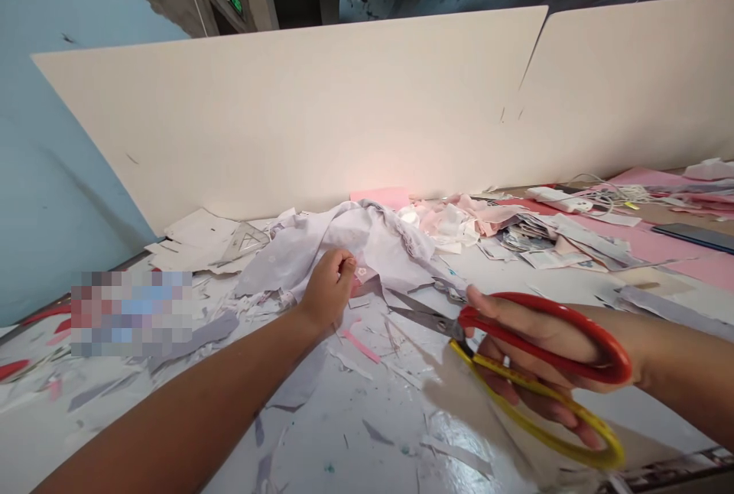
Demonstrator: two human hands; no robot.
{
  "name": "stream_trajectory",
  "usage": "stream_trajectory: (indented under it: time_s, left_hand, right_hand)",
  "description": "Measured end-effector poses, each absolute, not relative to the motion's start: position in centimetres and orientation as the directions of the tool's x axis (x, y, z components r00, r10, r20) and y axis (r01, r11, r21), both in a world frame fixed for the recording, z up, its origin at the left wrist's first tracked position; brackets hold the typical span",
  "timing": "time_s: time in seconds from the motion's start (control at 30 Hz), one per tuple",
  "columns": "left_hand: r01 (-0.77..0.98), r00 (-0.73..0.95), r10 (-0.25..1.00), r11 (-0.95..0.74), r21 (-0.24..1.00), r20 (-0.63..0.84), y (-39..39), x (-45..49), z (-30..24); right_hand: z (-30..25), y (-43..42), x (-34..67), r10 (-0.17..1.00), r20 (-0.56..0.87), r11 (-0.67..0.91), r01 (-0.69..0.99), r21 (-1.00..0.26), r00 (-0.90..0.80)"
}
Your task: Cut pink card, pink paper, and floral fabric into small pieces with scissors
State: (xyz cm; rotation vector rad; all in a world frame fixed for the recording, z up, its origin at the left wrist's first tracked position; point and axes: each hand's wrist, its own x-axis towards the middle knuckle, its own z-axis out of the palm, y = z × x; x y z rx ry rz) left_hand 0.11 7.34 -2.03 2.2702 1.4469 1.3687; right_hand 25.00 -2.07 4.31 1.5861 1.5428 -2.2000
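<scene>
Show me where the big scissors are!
In the head view, the red-and-yellow-handled scissors are in the right hand, on the right side, with their blades pointing toward the crumpled pale fabric at the left hand.

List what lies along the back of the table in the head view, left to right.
white paper sheets, white cloth, pink fabric scraps, printed papers, white power strip, black device

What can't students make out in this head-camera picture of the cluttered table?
Head view:
Pixelated patch: hides what lies at the table's left.
Left hand: covers the white cloth beneath it.
Dark slab: cut off by the right edge.
Printed papers: print too small to read.
</scene>
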Motion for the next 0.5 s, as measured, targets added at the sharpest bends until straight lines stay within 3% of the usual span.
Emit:
stream_trajectory:
  time_s: [0.07,0.17,0.3,0.4,0.5]
  left_hand:
    - [0.666,0.231,0.727,-0.603,0.44,0.647,6.9,0.3,-1.8]
    - [0.64,0.5,0.594,-0.744,0.193,0.63,6.3,0.4,-1.5]
    - [0.505,0.802,0.397,-0.85,-0.152,0.446,6.1,0.5,-1.3]
    - [0.459,0.867,0.377,-0.859,-0.227,0.326,6.2,0.4,-1.4]
    - [0.487,0.861,0.429,-0.851,-0.196,0.274,6.2,0.3,-1.2]
  right_hand:
    - [4.0,-1.8,26.8,0.524,-0.707,-0.491,0.509,-0.707,-0.475]
    - [3.7,-1.4,28.7,0.616,-0.661,-0.457,0.49,-0.743,-0.428]
    - [3.7,-1.1,29.4,0.655,-0.662,-0.442,0.526,-0.727,-0.364]
    - [3.7,-0.7,29.2,0.665,-0.671,-0.429,0.569,-0.702,-0.326]
    - [3.7,-0.3,28.9,0.682,-0.66,-0.398,0.597,-0.696,-0.315]
